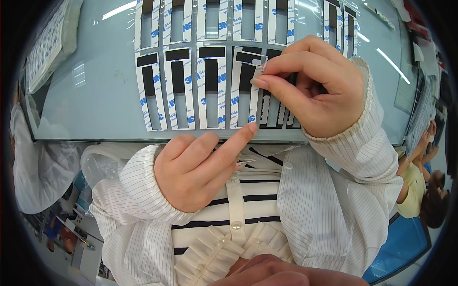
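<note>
My right hand is closed in a pinch on a clear film tab at the upper right of a white-backed adhesive frame with blue print. That frame sits over a black T-shaped piece, slightly out of line with it at the top. My left hand stretches its index finger to the frame's lower right corner; its other fingers curl in. A thin, glinting clear strip shows by the left fingertips; what they grip is hidden. Left of this frame lie similar covered pieces. Bare black pieces lie partly under my right hand.
A farther row of similar pieces crosses the glass-topped table. A stack of printed adhesive sheets stands at the left. The table's near edge runs in front of my body. Other people sit at the far right.
</note>
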A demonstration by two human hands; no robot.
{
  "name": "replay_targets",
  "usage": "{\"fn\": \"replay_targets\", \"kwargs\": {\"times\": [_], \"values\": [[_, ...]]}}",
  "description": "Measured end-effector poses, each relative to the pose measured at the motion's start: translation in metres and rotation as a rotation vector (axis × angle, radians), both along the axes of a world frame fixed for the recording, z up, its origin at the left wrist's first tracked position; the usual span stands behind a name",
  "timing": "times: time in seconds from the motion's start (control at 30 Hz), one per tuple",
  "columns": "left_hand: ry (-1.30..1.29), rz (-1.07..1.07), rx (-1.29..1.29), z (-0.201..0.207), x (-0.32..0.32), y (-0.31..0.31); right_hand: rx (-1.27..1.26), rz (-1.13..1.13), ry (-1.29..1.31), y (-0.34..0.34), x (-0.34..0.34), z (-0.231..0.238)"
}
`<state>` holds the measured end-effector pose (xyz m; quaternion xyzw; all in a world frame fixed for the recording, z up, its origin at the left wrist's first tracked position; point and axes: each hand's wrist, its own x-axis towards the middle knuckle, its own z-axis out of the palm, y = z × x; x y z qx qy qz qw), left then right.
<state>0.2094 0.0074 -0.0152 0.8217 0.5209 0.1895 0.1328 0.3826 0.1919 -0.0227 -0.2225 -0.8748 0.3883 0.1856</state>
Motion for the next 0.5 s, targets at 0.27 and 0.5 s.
{"fn": "replay_targets", "kwargs": {"times": [0.27,0.5], "values": [[0.02,-0.008,0.005,-0.0002,0.0002,0.0003,-0.007,0.007,-0.001,-0.0003,-0.0001,-0.0023],[0.034,0.002,0.004,0.0009,0.0005,0.0006,-0.012,0.012,0.0,-0.0002,-0.0005,-0.0016]]}}
